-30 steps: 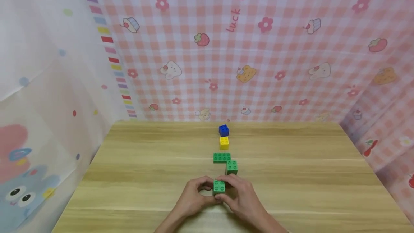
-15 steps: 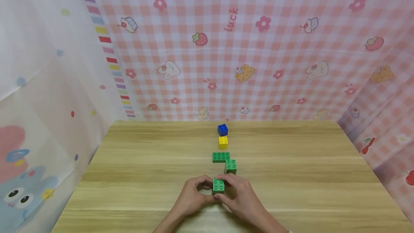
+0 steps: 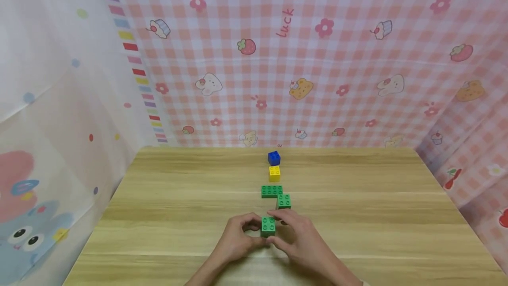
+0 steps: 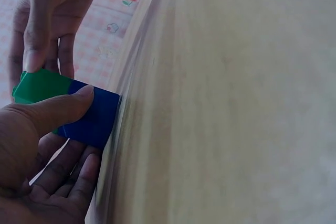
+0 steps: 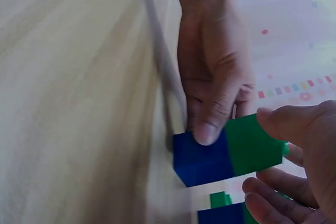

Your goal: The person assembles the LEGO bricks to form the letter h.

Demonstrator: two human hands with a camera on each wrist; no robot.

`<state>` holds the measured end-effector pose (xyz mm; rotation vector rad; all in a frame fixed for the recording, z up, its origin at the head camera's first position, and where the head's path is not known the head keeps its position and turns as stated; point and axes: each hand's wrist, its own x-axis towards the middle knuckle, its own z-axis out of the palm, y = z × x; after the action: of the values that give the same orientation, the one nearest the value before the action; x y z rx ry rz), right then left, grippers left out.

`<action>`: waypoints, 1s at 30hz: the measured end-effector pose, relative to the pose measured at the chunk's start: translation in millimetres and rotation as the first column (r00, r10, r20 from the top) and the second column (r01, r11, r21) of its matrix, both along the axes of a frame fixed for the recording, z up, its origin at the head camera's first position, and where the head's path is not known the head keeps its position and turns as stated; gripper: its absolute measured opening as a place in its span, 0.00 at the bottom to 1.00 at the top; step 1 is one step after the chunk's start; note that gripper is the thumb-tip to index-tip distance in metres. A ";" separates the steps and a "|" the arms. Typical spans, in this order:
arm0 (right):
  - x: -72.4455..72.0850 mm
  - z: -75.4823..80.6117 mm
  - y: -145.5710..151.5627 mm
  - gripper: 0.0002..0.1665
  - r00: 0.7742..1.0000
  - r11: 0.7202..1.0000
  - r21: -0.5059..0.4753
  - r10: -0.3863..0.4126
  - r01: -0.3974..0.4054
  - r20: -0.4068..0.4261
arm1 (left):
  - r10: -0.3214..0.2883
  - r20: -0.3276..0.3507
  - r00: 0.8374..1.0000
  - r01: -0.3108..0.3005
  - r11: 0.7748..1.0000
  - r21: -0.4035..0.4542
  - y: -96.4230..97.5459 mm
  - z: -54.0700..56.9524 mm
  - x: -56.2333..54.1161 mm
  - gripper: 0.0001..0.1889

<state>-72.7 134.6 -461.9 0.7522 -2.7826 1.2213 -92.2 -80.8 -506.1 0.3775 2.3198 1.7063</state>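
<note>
A green toy building brick (image 3: 267,226) sits on a blue brick (image 4: 97,116), making a two-brick stack that stands on the table. Thumb and fingers of my left hand (image 3: 238,238) pinch the lower blue brick from the side. My right hand (image 3: 299,237) is beside the stack, its thumb tip right at the near edge of the green brick and its other fingers spread apart from it. Just beyond stands another stack, a green brick (image 3: 283,200) over a blue one (image 5: 220,215).
Farther back on the wooden table (image 3: 170,215) lie a flat, longer green brick (image 3: 271,191), a yellow brick (image 3: 274,174) and a blue brick (image 3: 274,158), roughly in a line. A pink checked cloth (image 3: 222,65) hangs behind the table.
My right hand has loosened from the green brick and shifted slightly to the right, its fingers spreading. My left hand and the bricks stay where they were, apart from small camera shifts.
</note>
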 end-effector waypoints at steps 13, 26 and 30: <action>-5.8 18.3 12.7 0.33 0.994 0.998 -0.066 0.017 -0.024 -0.111 | 0.008 -0.022 1.000 -0.008 1.000 0.003 -1.5 1.0 -4.6 0.17; -18.3 25.3 22.4 0.30 0.988 0.995 -0.100 -0.018 0.002 -0.156 | 0.019 -0.008 1.000 -0.019 1.000 -0.014 -2.0 -0.9 -9.7 0.18; -23.3 25.5 26.5 0.30 0.990 0.995 -0.103 -0.034 0.020 -0.136 | 0.024 0.006 1.000 -0.024 1.000 -0.012 -1.5 -0.8 -10.1 0.18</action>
<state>-96.0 161.2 -436.4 0.7580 -2.5919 1.2443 -102.3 -82.4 -506.9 0.3436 2.3383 1.7015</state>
